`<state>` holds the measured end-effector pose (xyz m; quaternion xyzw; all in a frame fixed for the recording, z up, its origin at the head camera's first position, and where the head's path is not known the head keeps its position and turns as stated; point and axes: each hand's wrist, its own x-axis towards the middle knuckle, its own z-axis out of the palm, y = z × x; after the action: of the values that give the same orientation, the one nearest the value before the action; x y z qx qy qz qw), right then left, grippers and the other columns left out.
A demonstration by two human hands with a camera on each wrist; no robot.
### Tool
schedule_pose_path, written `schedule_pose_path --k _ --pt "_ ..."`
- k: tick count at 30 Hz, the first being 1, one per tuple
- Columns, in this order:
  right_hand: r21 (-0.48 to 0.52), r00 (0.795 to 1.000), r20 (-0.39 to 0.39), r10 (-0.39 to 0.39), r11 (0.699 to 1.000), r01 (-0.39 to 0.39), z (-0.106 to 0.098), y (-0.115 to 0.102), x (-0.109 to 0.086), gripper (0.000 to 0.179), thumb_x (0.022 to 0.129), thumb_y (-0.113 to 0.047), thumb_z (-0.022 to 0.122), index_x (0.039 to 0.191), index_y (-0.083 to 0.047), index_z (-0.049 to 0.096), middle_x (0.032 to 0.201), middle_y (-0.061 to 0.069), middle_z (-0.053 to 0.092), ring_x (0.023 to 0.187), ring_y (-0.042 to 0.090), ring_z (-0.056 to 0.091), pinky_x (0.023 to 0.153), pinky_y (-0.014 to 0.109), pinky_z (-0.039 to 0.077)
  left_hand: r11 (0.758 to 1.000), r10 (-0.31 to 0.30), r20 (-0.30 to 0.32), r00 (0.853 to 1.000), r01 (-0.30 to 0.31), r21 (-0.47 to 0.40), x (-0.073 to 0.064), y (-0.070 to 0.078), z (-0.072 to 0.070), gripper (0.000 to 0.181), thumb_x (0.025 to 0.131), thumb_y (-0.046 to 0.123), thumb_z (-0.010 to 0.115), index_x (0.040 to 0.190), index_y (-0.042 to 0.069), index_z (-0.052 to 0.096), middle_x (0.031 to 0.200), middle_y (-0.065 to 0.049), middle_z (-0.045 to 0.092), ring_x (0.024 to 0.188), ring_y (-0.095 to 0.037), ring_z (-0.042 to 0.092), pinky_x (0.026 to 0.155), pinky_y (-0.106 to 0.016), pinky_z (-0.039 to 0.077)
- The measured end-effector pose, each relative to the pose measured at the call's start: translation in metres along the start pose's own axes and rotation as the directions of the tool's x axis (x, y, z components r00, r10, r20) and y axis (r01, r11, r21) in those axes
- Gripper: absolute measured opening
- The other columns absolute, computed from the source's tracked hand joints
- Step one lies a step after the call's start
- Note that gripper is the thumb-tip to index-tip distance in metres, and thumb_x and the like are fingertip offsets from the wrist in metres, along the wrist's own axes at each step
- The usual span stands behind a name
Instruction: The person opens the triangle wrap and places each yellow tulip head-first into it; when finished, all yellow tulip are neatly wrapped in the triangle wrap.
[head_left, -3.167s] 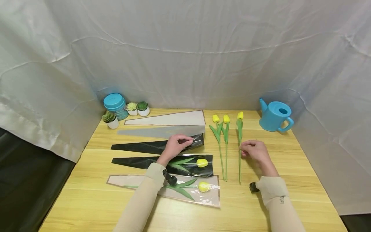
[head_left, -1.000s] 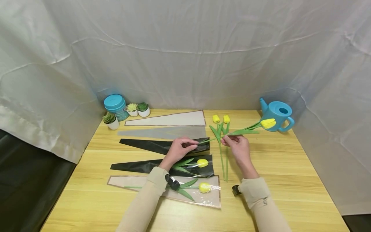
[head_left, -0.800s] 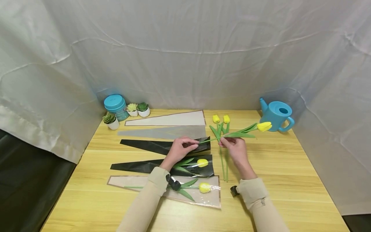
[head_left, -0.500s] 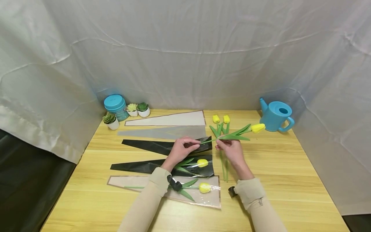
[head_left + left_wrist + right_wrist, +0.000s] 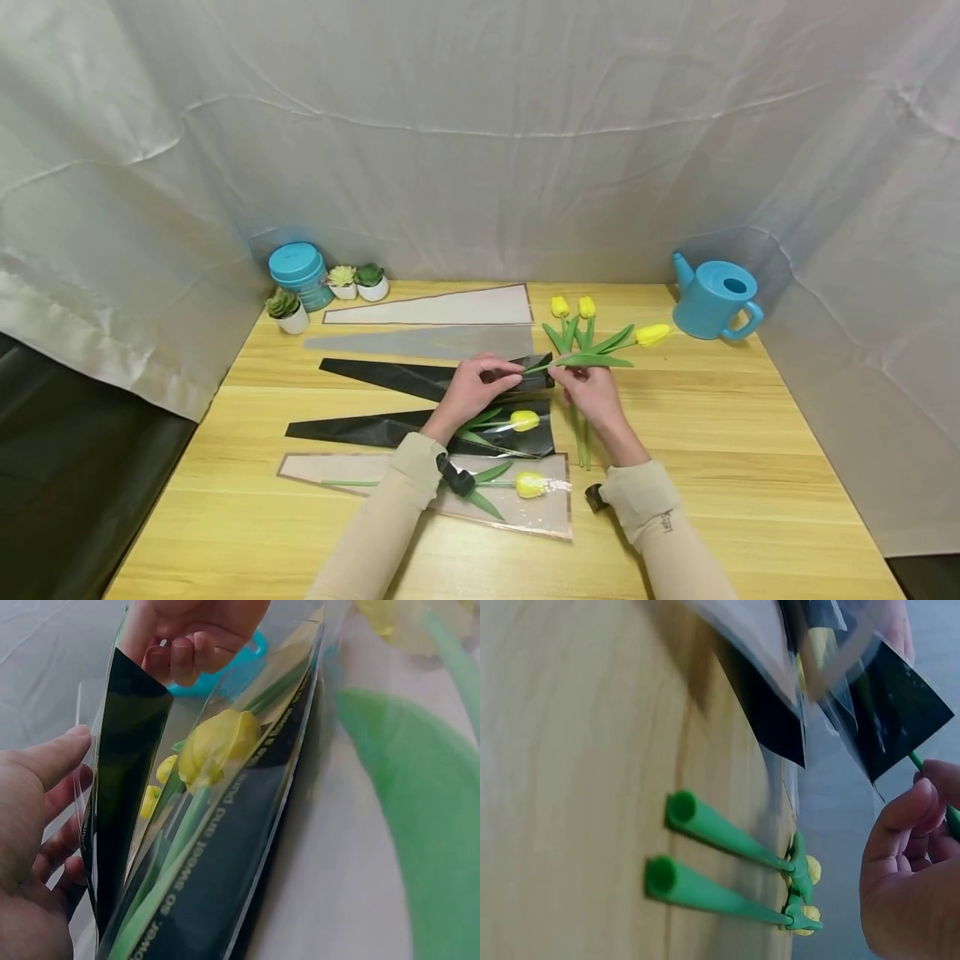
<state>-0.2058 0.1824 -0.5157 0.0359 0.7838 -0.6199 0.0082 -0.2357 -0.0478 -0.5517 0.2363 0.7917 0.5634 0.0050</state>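
My left hand pinches a black-and-clear flower sleeve near its wide right-hand end. In the left wrist view the thumb and fingers of that hand lie along the sleeve's edge. A yellow artificial tulip lies sideways in my right hand, which pinches its green stem close to the leaves. The bloom points right, and the lower stem runs left into the mouth of the sleeve. The right wrist view shows the stem meeting the sleeve's corner, just beyond the curled fingers.
Two loose tulips lie behind my right hand. Nearer me are a black sleeve and a pink sleeve, each holding a tulip. Farther back lie grey and white sleeves. A blue watering can, a jar and small succulents stand behind.
The right hand has lifted the tulip from the table, turned it sideways and moved it left, so its stem slides into the sleeve. The held black sleeve has shifted slightly right.
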Motion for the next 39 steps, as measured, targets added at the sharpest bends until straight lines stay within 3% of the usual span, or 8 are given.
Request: schedule_pose_path --k 6,11,16,24,28,33,39 --pt "-0.04 1.0 0.003 0.012 0.999 -0.011 0.004 0.002 0.001 0.018 0.096 -0.02 0.076 0.108 -0.006 0.075 0.074 0.011 0.06 0.056 0.013 0.048 0.052 0.025 0.041 1.0 0.007 0.008 1.0 -0.007 -0.009 0.0 0.0 0.002 0.02 0.097 0.034 0.074 0.115 0.026 0.081 0.101 0.005 0.071 0.073 -0.016 0.054 0.065 -0.027 0.047" --pt "-0.015 0.999 0.012 0.052 0.999 -0.052 0.009 0.004 0.002 0.017 0.097 -0.019 0.075 0.106 -0.004 0.074 0.074 -0.002 0.055 0.057 0.01 0.044 0.051 0.024 0.039 1.0 0.014 0.007 1.0 -0.014 -0.015 -0.001 0.002 0.005 0.02 0.098 0.031 0.074 0.115 0.023 0.081 0.097 0.002 0.069 0.071 -0.015 0.053 0.063 -0.026 0.047" --pt "0.019 0.997 0.024 0.075 0.997 -0.076 0.011 0.005 0.004 0.02 0.098 -0.019 0.074 0.109 -0.002 0.073 0.076 -0.005 0.056 0.056 0.007 0.042 0.051 0.023 0.037 1.0 0.008 0.012 1.0 -0.008 -0.005 -0.001 0.003 0.006 0.02 0.098 0.034 0.073 0.115 0.026 0.081 0.095 0.004 0.068 0.07 -0.014 0.053 0.063 -0.026 0.047" --pt "0.016 0.989 0.044 0.143 0.99 -0.143 0.012 0.008 0.002 0.022 0.099 -0.025 0.073 0.107 -0.005 0.068 0.071 -0.005 0.052 0.055 0.009 0.045 0.051 0.026 0.041 1.0 0.0 0.01 1.0 0.0 -0.007 -0.001 0.003 0.007 0.02 0.098 0.034 0.073 0.115 0.026 0.081 0.093 0.003 0.067 0.07 -0.016 0.052 0.063 -0.026 0.047" --pt "0.064 0.982 0.063 0.176 0.982 -0.18 0.01 0.007 0.0 0.025 0.1 -0.022 0.071 0.112 0.0 0.067 0.067 -0.002 0.054 0.052 0.01 0.051 0.05 0.025 0.047 1.0 -0.01 0.004 1.0 0.01 -0.015 0.0 0.002 0.007 0.019 0.098 0.032 0.073 0.115 0.026 0.081 0.094 0.003 0.068 0.072 -0.018 0.053 0.064 -0.026 0.046" --pt "0.082 0.963 0.098 0.25 0.963 -0.258 0.005 0.007 -0.004 0.034 0.103 -0.023 0.066 0.121 0.006 0.067 0.071 0.001 0.059 0.054 0.009 0.053 0.051 0.023 0.05 1.0 -0.015 -0.003 1.0 0.015 -0.019 0.002 0.001 0.008 0.019 0.098 0.031 0.073 0.114 0.024 0.081 0.094 0.002 0.069 0.073 -0.019 0.054 0.065 -0.027 0.046" --pt "0.135 0.945 0.082 0.318 0.936 -0.326 -0.002 0.008 -0.008 0.034 0.105 -0.023 0.062 0.115 0.008 0.071 0.072 0.001 0.064 0.052 0.007 0.051 0.048 0.02 0.047 0.999 -0.025 0.001 1.0 0.024 0.023 0.002 -0.005 0.009 0.018 0.097 0.029 0.075 0.113 0.024 0.082 0.096 0.005 0.07 0.074 -0.015 0.056 0.065 -0.026 0.049"
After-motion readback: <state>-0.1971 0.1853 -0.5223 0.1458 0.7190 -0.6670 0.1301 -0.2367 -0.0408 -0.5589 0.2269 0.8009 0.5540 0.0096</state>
